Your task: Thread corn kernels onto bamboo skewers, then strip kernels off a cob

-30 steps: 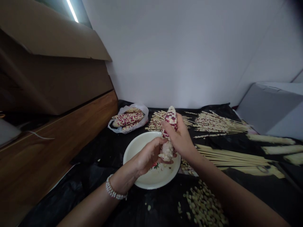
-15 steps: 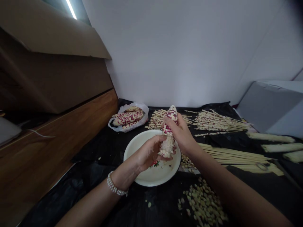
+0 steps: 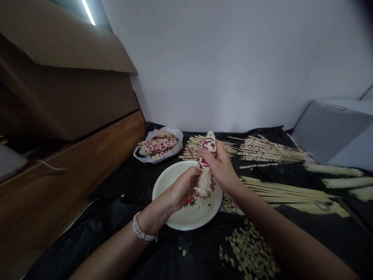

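My right hand (image 3: 218,167) grips the upper part of a corn cob (image 3: 209,146) with white and deep-red kernels. The cob's lower end (image 3: 204,184) looks pale and ragged, with its kernels stripped away. My left hand (image 3: 182,190) presses against that lower end, above a white plate (image 3: 201,217). A few kernels and red-flecked bits lie in the plate. A beaded bracelet (image 3: 141,229) circles my left wrist. Part of the cob is hidden behind my fingers.
A white plastic bag (image 3: 171,134) of speckled cobs lies behind the plate. Kernel-threaded skewers (image 3: 271,151), bare sticks (image 3: 291,196) and pale strips (image 3: 332,170) spread rightward. Loose kernels (image 3: 247,249) lie on black plastic sheeting (image 3: 116,186), beside a wooden ledge (image 3: 58,186).
The cob tilts slightly, with its tip moved back to the left. My left hand shifts a little on the stripped lower end, and both hands stay on the cob.
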A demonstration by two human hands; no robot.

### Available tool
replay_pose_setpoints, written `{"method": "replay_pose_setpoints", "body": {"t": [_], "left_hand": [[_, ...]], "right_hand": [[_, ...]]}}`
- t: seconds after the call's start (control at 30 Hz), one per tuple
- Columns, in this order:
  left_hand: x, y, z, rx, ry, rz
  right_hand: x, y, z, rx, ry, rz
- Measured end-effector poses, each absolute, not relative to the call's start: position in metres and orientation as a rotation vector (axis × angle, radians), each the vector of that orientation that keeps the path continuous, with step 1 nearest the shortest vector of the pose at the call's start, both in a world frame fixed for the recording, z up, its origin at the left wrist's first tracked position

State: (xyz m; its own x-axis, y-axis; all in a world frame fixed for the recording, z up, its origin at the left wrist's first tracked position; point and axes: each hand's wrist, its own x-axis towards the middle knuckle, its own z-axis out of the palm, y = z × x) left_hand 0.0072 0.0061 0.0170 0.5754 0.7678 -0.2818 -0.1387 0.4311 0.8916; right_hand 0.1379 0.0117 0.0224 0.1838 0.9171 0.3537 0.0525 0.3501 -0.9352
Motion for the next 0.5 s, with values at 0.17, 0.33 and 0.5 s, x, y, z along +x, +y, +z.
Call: {"method": "replay_pose_setpoints", "body": {"t": [0.17,0.33,0.5], "left_hand": [[0.0080,0.0039,0.0170,0.938,0.816,0.657],[0.0052,0.0078,0.0171,0.964,0.688,0.620],[0.0084,0.0069,0.0137,1.005,0.778,0.646]], "right_hand": [[0.1385,0.0130,0.0213,-1.053,-1.245,0.803],[0.1417,0.0144,0.0232,-1.053,-1.237,0.805],[0.1377,0.0123,0.0221,-1.037,-1.269,0.770]]}}
